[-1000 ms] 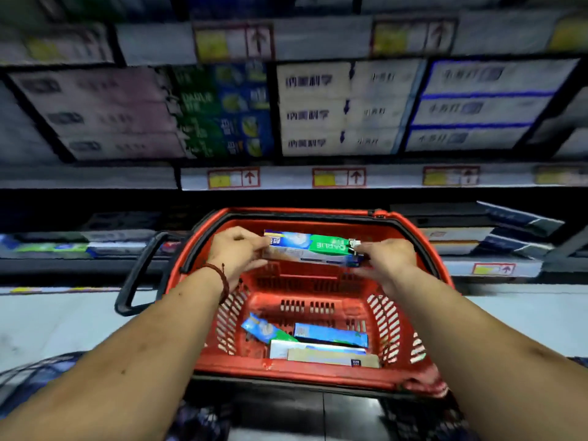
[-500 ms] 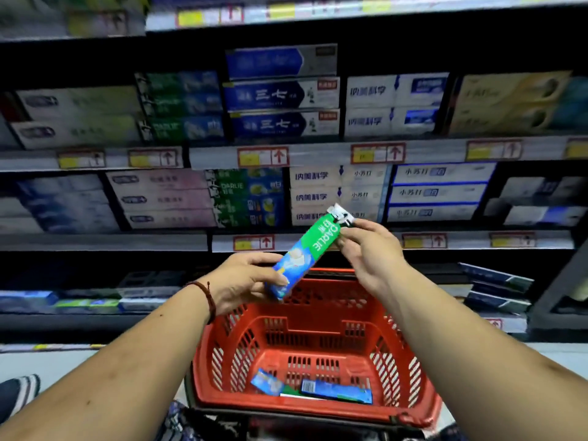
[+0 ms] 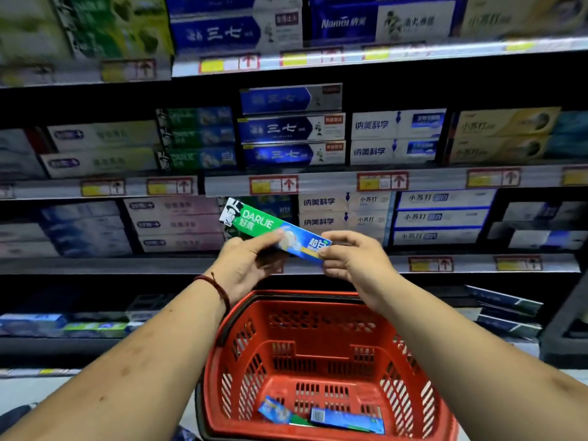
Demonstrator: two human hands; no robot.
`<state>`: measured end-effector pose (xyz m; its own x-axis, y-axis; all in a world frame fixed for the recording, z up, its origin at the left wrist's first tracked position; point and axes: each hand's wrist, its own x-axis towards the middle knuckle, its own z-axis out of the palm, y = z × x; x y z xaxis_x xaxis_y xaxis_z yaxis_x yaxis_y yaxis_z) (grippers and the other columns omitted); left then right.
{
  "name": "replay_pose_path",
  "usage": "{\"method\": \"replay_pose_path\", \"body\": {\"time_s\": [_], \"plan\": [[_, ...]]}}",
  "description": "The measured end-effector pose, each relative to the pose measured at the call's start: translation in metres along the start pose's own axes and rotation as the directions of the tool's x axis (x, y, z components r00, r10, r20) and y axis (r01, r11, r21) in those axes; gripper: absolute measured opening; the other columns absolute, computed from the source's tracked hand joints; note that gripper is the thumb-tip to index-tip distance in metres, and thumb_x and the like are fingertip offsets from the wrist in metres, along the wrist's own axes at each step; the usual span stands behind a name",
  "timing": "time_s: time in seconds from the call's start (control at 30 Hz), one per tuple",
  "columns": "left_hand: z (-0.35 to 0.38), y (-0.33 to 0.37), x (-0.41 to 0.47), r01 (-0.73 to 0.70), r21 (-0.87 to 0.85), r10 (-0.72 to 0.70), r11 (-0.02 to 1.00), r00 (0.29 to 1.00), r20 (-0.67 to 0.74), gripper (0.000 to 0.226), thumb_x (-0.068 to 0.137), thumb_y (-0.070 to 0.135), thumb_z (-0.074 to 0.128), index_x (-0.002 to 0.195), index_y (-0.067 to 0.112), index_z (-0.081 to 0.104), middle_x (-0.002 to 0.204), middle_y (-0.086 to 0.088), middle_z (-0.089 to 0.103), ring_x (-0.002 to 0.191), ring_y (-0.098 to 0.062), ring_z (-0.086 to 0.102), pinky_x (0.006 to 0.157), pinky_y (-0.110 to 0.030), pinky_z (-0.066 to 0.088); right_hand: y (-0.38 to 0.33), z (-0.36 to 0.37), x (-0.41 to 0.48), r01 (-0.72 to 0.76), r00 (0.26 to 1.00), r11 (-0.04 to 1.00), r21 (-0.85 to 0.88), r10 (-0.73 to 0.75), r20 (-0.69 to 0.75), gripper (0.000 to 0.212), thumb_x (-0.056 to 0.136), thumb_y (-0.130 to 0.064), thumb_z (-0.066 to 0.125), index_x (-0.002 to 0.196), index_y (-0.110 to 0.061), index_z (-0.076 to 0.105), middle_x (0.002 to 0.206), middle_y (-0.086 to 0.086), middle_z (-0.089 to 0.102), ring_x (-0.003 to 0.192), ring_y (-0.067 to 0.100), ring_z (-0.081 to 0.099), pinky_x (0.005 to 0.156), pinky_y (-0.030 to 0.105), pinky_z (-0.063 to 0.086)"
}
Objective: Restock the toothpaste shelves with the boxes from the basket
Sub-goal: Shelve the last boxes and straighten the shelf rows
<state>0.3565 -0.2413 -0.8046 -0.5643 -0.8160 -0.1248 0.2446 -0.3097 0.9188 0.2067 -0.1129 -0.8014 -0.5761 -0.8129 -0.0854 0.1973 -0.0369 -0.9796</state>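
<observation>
two hands hold a green and blue toothpaste box up in front of store shelves.

the left hand pinches its middle, the right hand pinches its blue end; below, a red basket holds more boxes.

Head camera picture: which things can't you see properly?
Head view:
- Boxes in the red basket: its near wall covers part of them, so no sure count.
- Price tags: blurred, unreadable.
- Top-left shelf boxes: blur smears the print.
- Green Darlie box: the left hand and right hand cover its lower edge.
</observation>
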Motion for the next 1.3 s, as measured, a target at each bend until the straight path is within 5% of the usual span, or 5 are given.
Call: {"method": "replay_pose_path", "body": {"time_s": [0.4, 0.53, 0.9, 1.17, 1.3], "plan": [[-0.075, 0.088, 0.03, -0.212, 0.113, 0.236, 0.971, 0.926, -0.295, 0.03, 0.089, 0.011, 0.076, 0.119, 0.01, 0.072, 0.106, -0.005, 0.074, 0.091, -0.017, 0.07, 0.09, -0.042, 0.058, -0.044, 0.068, 0.048, 0.145, 0.979, 0.986, -0.082, -0.155, -0.129, 0.017, 0.085, 0.0, 0.075, 0.087, -0.016, 0.069, 0.089, 0.006, 0.072, 0.083, 0.019, 0.066, 0.079, 0.037, 0.059], [-0.096, 0.127, 0.034, -0.152, 0.23, 0.217, 0.961, 0.931, -0.293, 0.027, 0.091, 0.017, 0.072, 0.118, 0.02, 0.071, 0.124, -0.001, 0.067, 0.114, -0.024, 0.059, 0.084, -0.039, 0.058, -0.067, 0.11, 0.066, 0.196, 0.974, 0.966, -0.169, -0.211, -0.079, 0.027, 0.08, -0.002, 0.077, 0.099, -0.021, 0.072, 0.1, 0.0, 0.073, 0.098, 0.021, 0.07, 0.09, 0.042, 0.059], [-0.141, 0.204, 0.078, -0.253, 0.447, 0.409, 0.858, 0.863, -0.297, 0.045, 0.089, 0.005, 0.063, 0.13, 0.023, 0.066, 0.119, -0.001, 0.071, 0.107, -0.019, 0.07, 0.092, -0.041, 0.056, -0.117, 0.188, 0.113, 0.281, 0.959, 0.907, -0.314, -0.274, 0.069, 0.066, 0.085, 0.0, 0.072, 0.146, -0.015, 0.053, 0.144, 0.003, 0.056, 0.131, 0.023, 0.052, 0.095, 0.029, 0.041], [-0.161, 0.217, 0.125, -0.277, 0.46, 0.448, 0.843, 0.837, -0.316, 0.069, 0.075, 0.023, 0.072, 0.138, 0.002, 0.055, 0.131, -0.011, 0.065, 0.12, -0.023, 0.061, 0.076, -0.033, 0.053, -0.111, 0.223, 0.149, 0.262, 0.964, 0.873, -0.41, -0.256, 0.071, 0.08, 0.078, -0.002, 0.073, 0.151, -0.011, 0.043, 0.112, 0.008, 0.068, 0.111, 0.029, 0.065, 0.096, 0.049, 0.055], [-0.163, 0.215, 0.138, -0.197, 0.579, 0.443, 0.791, 0.837, -0.32, 0.023, 0.082, 0.016, 0.073, 0.101, 0.004, 0.065, 0.116, -0.014, 0.069, 0.111, -0.031, 0.062, 0.085, -0.037, 0.051, -0.103, 0.23, 0.156, 0.232, 0.971, 0.881, -0.412, -0.233, 0.047, 0.077, 0.084, 0.001, 0.068, 0.154, -0.009, 0.038, 0.107, 0.004, 0.065, 0.094, 0.006, 0.058, 0.096, 0.047, 0.053]]}}
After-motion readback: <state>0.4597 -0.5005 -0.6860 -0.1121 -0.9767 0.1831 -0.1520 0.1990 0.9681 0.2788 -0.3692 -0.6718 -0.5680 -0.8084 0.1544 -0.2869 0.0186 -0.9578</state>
